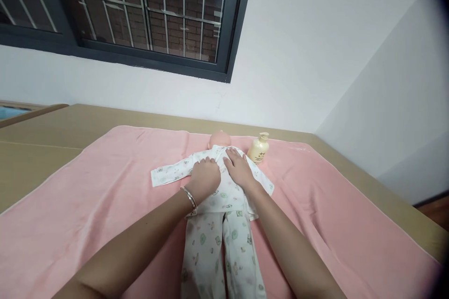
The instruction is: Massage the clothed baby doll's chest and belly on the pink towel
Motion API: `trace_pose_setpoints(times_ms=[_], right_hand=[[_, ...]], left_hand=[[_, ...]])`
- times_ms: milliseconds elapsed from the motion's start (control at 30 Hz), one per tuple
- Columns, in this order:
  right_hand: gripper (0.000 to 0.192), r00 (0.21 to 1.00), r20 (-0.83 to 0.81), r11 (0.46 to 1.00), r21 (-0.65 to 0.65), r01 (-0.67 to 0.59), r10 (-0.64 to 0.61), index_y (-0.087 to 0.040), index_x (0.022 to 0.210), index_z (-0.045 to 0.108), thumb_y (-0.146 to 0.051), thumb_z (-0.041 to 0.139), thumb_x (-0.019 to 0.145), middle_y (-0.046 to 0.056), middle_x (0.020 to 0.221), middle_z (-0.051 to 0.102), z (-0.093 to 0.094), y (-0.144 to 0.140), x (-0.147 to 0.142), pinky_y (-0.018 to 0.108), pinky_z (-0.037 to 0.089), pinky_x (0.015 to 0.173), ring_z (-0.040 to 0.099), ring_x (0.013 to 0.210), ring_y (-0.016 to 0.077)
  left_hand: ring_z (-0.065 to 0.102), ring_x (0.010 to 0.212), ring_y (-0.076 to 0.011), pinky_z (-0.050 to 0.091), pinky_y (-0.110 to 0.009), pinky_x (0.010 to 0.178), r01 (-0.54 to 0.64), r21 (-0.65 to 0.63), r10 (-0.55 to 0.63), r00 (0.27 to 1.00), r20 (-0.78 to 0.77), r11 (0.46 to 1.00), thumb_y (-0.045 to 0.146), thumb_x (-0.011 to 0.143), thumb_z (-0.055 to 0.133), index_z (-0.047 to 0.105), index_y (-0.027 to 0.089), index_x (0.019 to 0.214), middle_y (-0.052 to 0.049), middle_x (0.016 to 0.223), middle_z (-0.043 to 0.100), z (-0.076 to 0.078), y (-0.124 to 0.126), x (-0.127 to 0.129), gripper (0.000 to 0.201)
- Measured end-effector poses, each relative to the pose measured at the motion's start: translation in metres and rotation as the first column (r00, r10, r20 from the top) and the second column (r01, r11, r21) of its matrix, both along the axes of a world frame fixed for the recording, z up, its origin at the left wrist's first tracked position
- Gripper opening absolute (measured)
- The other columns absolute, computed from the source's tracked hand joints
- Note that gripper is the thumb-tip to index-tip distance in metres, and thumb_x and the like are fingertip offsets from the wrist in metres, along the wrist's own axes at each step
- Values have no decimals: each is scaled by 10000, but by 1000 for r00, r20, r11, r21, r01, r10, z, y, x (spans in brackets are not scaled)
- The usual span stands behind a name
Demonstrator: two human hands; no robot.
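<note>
A baby doll [220, 138] lies on its back, its head toward the wall. It wears a white printed baby shirt [229, 198] and matching baby pants [206, 243]. My left hand [206, 178], with a silver bangle at the wrist, is closed in a fist on the left side of the shirt's chest. Its fingertips are turned under, so whether fabric is pinched in them stays hidden. Flat on the chest at the right, with fingers stretched out, rests my right hand [239, 168]. One shirt sleeve [170, 174] extends to the left; the other runs partly behind my right forearm.
A cream pump bottle [258, 149] stands just right of the doll's shoulder. Under everything a pink blanket [115, 177] covers much of the wooden surface [52, 135]. White walls [280, 56] border it at the back and right, with a barred window [147, 14] above.
</note>
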State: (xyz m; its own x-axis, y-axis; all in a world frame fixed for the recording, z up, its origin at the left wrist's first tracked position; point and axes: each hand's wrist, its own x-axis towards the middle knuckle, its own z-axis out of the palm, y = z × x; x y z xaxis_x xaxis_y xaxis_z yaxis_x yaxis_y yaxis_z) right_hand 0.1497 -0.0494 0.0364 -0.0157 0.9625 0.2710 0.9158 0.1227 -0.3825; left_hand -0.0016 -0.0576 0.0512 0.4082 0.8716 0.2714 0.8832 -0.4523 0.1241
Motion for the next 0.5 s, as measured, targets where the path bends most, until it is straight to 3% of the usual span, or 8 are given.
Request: trace_pose_setpoints(times_ms=[133,267,400,500], right_hand=[[446,992,110,996,64,55,-62,-98,1349,517,-249,347,966,166,1410,509,6,-14,-17,445,226,1131,406,1351,271],[348,964,241,991,93,94,-115,-68,1118,649,-217,400,925,205,1161,652,17,-38,-43,413,344,1036,583,1115,306],[351,972,213,993,81,82,-98,-101,1116,661,-250,386,955,184,1162,658,21,-45,-53,398,359,1027,586,1119,298],[424,992,90,994,82,78,-86,-99,1280,586,-279,330,994,169,1331,575,14,-34,-46,404,300,1096,469,1297,286]], left_hand=[[667,947,-335,498,-470,834,17,-9,-17,1000,10,1000,241,938,306,644,72,1012,-223,1022,675,4,9,-4,385],[530,1255,-343,399,-531,1035,23,-10,-22,993,120,1000,263,946,327,594,64,1179,-251,1296,584,-8,36,-12,406],[386,1392,-324,303,-558,1121,-18,-31,23,980,199,999,258,955,319,457,69,1365,-214,1484,428,-25,48,-10,471],[407,1372,-318,273,-568,1139,-46,51,31,965,259,998,268,958,316,456,91,1380,-190,1463,464,-33,43,-5,479]])
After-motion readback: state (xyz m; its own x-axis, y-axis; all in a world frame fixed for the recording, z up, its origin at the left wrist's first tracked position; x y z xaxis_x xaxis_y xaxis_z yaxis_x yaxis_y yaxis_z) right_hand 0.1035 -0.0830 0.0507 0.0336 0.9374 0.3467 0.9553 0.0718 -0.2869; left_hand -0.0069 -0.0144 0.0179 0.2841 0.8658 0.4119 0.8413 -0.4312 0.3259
